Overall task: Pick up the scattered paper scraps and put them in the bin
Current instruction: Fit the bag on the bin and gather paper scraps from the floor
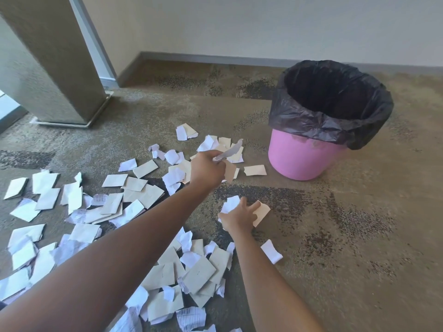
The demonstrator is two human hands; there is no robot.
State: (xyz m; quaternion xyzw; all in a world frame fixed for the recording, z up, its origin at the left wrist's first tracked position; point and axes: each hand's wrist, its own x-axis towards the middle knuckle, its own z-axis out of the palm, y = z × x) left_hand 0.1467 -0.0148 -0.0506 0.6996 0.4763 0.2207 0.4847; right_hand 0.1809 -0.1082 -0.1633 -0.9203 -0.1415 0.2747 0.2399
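1. Nearest the camera, below and to the left of both hands, paper scraps blanket the carpet in a thick drift; by this evidence the job is barely begun.
2. Just ahead, the right hand rests spread on the floor, its fingers curling round a cream scrap and a white scrap.
3. Farther out, the left hand is raised clear of the carpet, clamped on a few scraps pinched between thumb and fingers, apparently bound for the bin.
4. Beyond it and to its right stands the pink bin, lined with a black bag.
5. Hard to read: the bin's dark interior hides whatever it may hold, the held scraps are motion-blurred, and the paper drift runs off the frame's lower-left edge.
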